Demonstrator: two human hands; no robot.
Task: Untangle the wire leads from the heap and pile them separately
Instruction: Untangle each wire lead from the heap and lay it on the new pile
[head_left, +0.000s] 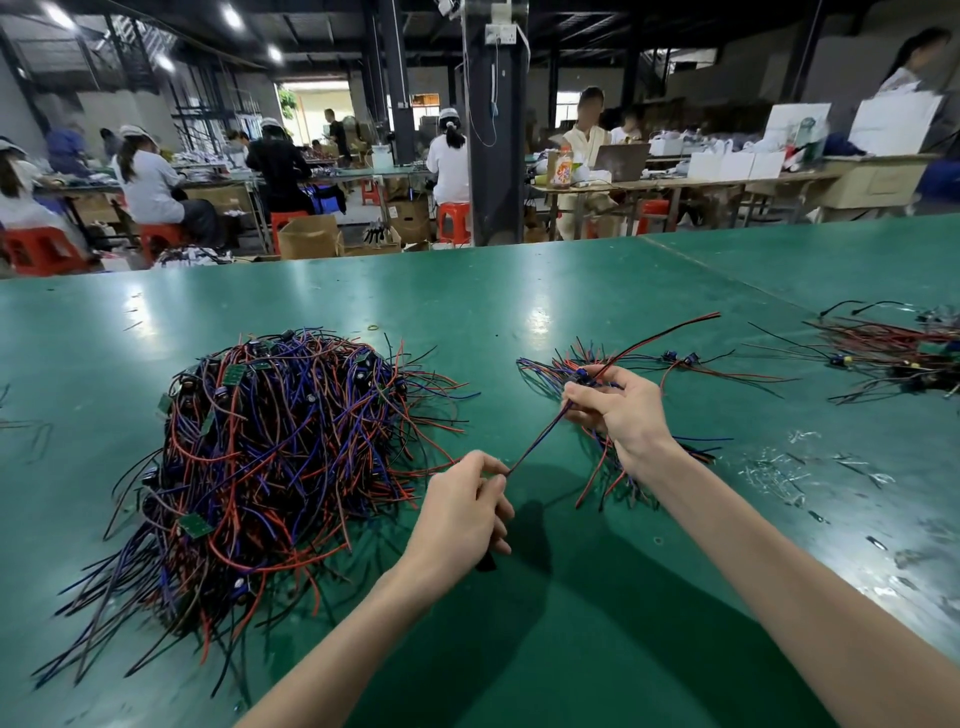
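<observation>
- In the head view, a big heap (270, 467) of wire leads sits on the left of the green desk (467, 291). Red, blue and black wires are all mixed up in it, with little green boards among them.
- One wire lead (535, 441) is out of the heap. It is stretched straight between the two hands, just above the desk.
- The left hand (462, 514) pinches the near end of that lead, with its fingers (491, 470) curled in.
- The right hand (623, 410) grips the lead farther up, by a small blue part (584, 375). The red and black ends stick out past it, up and to the right.
- Under the right hand lies a small pile (550, 366) of loose leads, well apart from the heap. Another pile (893, 353) lies at the far right edge.
- Little clear scraps (779, 467) lie on the desk near the right arm.
- I think the leads are light and bendy. They will likely snag on each other, so a hard pull could drag others along.
- It looks best to hold a lead near its blue part or board and ease the thin wires out slowly.
- My guess is this lead goes on the small pile next.
</observation>
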